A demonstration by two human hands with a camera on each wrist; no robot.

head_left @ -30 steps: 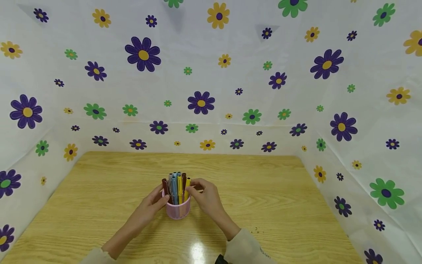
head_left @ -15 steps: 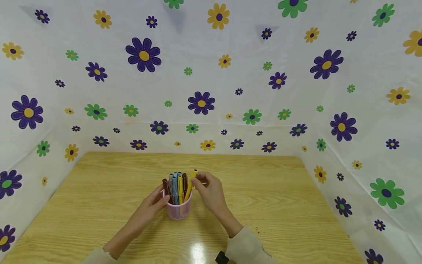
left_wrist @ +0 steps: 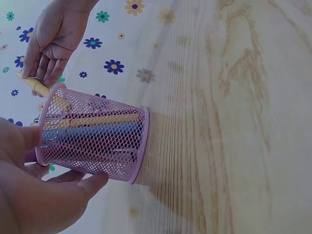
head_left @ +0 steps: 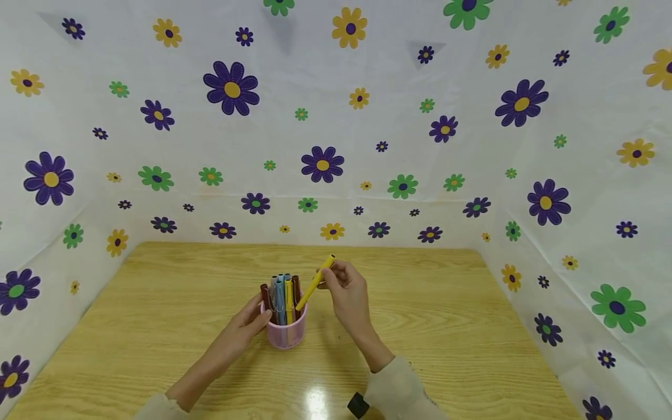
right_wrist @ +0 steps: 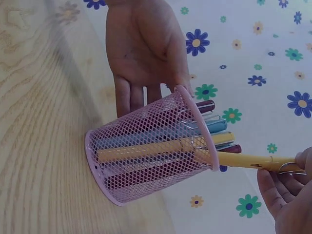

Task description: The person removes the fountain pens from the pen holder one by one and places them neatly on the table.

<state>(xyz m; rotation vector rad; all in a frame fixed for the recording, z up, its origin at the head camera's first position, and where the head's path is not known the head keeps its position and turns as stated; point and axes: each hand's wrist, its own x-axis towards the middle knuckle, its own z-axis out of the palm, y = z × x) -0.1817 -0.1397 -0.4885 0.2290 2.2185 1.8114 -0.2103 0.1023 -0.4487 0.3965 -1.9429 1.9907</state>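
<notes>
A pink mesh pen cup point(head_left: 285, 332) point(left_wrist: 95, 139) point(right_wrist: 151, 146) stands on the wooden table point(head_left: 451, 326) and holds several pens point(head_left: 282, 294). My left hand point(head_left: 251, 324) point(right_wrist: 144, 53) rests against the cup's left side with straight fingers around the wall. My right hand point(head_left: 343, 286) point(left_wrist: 51, 36) point(right_wrist: 287, 190) pinches a yellow pen point(head_left: 315, 281) point(right_wrist: 246, 160) near its top. The pen is tilted, its lower end still inside the cup's rim and its upper end raised to the right.
White sheets printed with purple, green and yellow flowers point(head_left: 322, 163) wall in the table at the back and both sides. A small black object point(head_left: 357, 405) sits by my right sleeve at the near edge.
My right hand has lifted the yellow pen up and to the right, drawing it most of the way out of the cup. My left hand has stayed on the cup.
</notes>
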